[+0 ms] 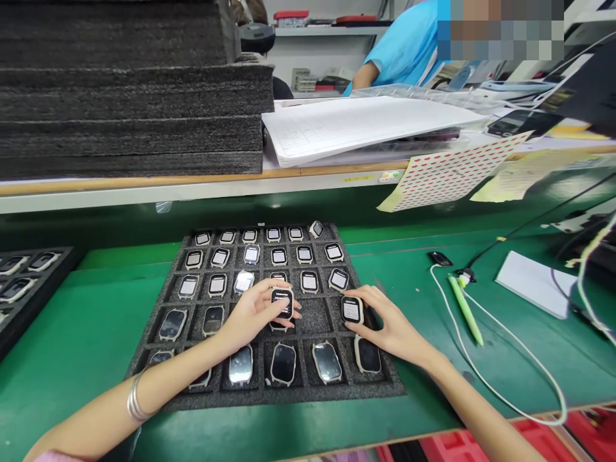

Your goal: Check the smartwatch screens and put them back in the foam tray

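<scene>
A black foam tray [308,394] lies on the green bench, its pockets filled with rows of smartwatch bodies without straps. My left hand [257,308] grips one smartwatch [282,295] above the tray's middle, the thumb lying across its lit screen. Another smartwatch [353,310], also lit, is between the thumb and fingers of my right hand [380,317], at the tray's right side. A bare pocket [312,316] shows between the two hands. Watches in the far rows have lit screens; those in the nearest row, such as this watch [283,364], look dark or reflective.
A second foam tray with watches [29,282] sits at the left. Right of the main tray are a green pen [466,311], a white cable [510,328] and a white pad [536,283]. Stacked black foam [129,115] and papers [366,125] occupy the shelf. A person in blue [404,45] is beyond.
</scene>
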A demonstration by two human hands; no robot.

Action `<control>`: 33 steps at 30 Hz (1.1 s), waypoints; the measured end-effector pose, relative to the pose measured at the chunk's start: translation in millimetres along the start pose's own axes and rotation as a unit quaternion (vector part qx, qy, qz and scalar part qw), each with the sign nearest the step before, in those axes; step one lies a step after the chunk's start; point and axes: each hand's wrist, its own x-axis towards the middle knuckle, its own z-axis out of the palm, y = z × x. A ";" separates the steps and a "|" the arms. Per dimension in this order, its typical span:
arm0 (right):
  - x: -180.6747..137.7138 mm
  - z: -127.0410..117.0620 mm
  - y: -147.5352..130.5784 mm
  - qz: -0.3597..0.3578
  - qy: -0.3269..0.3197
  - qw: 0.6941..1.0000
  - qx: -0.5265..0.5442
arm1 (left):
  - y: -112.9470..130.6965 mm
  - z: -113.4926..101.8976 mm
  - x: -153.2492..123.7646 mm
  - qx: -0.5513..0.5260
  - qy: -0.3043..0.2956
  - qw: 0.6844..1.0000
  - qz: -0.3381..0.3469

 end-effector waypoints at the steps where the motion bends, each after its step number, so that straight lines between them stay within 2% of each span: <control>1: -0.7 1.2 1.1 -0.001 -0.002 1.000 -0.003 | -0.9 0.1 0.4 0.001 -0.001 1.000 0.000; 4: -3.8 1.7 0.4 -0.006 0.008 1.000 -0.023 | -2.9 0.7 1.4 0.004 -0.002 1.000 0.005; 7: -10.8 -0.1 -6.0 -0.022 0.068 0.996 -0.052 | -2.6 1.9 1.7 -0.002 0.000 1.000 0.006; 10: -24.0 4.4 -19.0 -0.068 0.120 0.989 -0.056 | -1.1 3.8 1.6 -0.004 -0.003 1.000 0.001; 12: -35.1 13.8 -30.8 -0.129 0.102 0.985 -0.060 | -1.4 5.3 2.0 0.006 -0.008 1.000 0.000; 16: -53.1 41.2 -52.5 -0.282 -0.017 0.949 -0.140 | -11.3 8.6 8.1 0.048 -0.043 0.998 0.015; 18: -56.2 51.4 -57.6 -0.318 -0.036 0.930 -0.180 | -19.3 11.2 14.7 0.130 -0.066 0.989 0.040; 20: -55.2 55.6 -57.9 -0.319 -0.033 0.927 -0.195 | -26.0 15.1 23.0 0.283 -0.080 0.952 0.089; 23: -50.6 53.5 -53.5 -0.316 -0.031 0.928 -0.194 | -29.8 22.4 35.3 0.458 -0.081 0.872 0.153; 28: -45.4 46.3 -48.5 -0.316 -0.037 0.928 -0.194 | -24.9 30.7 40.7 0.533 -0.098 0.823 0.172; 31: -38.2 38.0 -51.7 -0.307 -0.063 0.934 -0.171 | -18.0 28.4 29.9 0.606 -0.115 0.766 0.178; 33: -28.7 29.7 -56.7 -0.290 -0.069 0.944 -0.142 | -9.9 22.4 18.1 0.662 -0.093 0.722 0.180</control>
